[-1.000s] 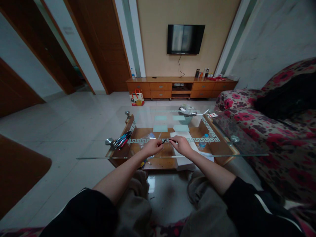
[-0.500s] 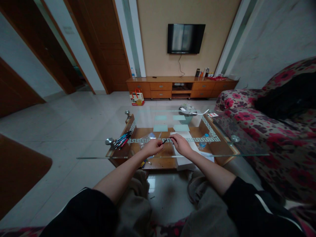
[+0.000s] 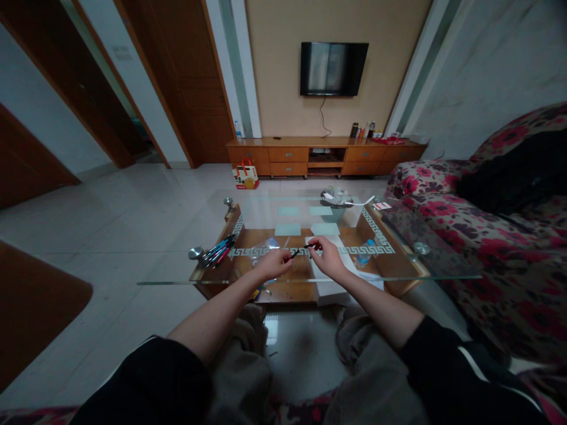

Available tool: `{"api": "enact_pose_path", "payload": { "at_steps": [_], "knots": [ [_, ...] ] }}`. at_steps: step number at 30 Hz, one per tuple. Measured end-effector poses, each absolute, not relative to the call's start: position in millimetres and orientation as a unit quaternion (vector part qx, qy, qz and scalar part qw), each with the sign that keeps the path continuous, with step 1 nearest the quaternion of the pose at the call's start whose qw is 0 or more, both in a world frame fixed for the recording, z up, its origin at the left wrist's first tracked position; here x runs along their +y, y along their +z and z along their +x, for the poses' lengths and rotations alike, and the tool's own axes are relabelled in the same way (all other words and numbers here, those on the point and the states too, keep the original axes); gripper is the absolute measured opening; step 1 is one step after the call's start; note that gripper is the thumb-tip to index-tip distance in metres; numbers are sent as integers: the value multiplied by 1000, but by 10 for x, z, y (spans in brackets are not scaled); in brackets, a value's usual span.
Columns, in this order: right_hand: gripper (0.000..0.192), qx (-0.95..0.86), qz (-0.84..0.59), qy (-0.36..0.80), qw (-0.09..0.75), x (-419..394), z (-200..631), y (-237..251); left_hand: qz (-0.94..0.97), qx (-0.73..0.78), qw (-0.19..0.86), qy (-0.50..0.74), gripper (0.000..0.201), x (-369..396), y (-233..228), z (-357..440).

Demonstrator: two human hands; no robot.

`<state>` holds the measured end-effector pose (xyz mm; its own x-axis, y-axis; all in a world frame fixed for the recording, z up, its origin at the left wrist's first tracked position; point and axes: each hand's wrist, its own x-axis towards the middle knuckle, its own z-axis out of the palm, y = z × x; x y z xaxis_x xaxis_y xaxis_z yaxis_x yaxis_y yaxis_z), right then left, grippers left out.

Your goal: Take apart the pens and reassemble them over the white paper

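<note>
Nearest the camera are the person's knees in grey trousers, with both forearms in black sleeves reaching out over the near edge of a glass-topped coffee table (image 3: 425, 274). The left hand (image 3: 273, 264) is curled closed, its fingertips pinching a small dark pen part (image 3: 294, 254) that pokes out toward the right. The right hand (image 3: 326, 258) is also closed in a pinch, thumb and forefinger holding another short dark pen piece (image 3: 309, 245) raised slightly above the left one. The two pieces are near each other but apart, both held just above the glass near the table's middle front.

Left of the left hand, a bundle of pens (image 3: 218, 249) in blue, red and black lies on the glass near a metal corner stud. Under the glass, on the wooden lower shelf, a white box (image 3: 330, 283) sits beneath the right hand, and a clear plastic bag (image 3: 264, 248) lies just beyond the left hand. A small water bottle (image 3: 365, 252) lies to the right of the box.

Farther along the table stands a green basket (image 3: 335, 208) stuffed with paper. A floral sofa (image 3: 496, 236) runs along the right side. On the floor beyond the table is a gift bag (image 3: 246, 176), set against a long wooden TV cabinet (image 3: 325, 155), with a wall-mounted television (image 3: 333, 69) above.
</note>
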<state>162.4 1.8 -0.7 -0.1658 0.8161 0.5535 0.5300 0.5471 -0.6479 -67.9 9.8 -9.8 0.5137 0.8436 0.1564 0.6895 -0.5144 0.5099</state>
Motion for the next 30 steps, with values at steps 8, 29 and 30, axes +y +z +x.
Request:
{"api": "enact_pose_path", "payload": {
  "at_steps": [8,29,30],
  "knots": [
    [17,-729,-473,187,458,13,1630,-22,846,455,196,198,27,90,-71,-672],
    [19,-753,-455,180,440,8,1633,-55,851,442,197,203,25,86,-42,-683],
    [19,-753,-455,181,439,7,1634,-55,852,442,194,205,24,86,-39,-685]
  ]
}}
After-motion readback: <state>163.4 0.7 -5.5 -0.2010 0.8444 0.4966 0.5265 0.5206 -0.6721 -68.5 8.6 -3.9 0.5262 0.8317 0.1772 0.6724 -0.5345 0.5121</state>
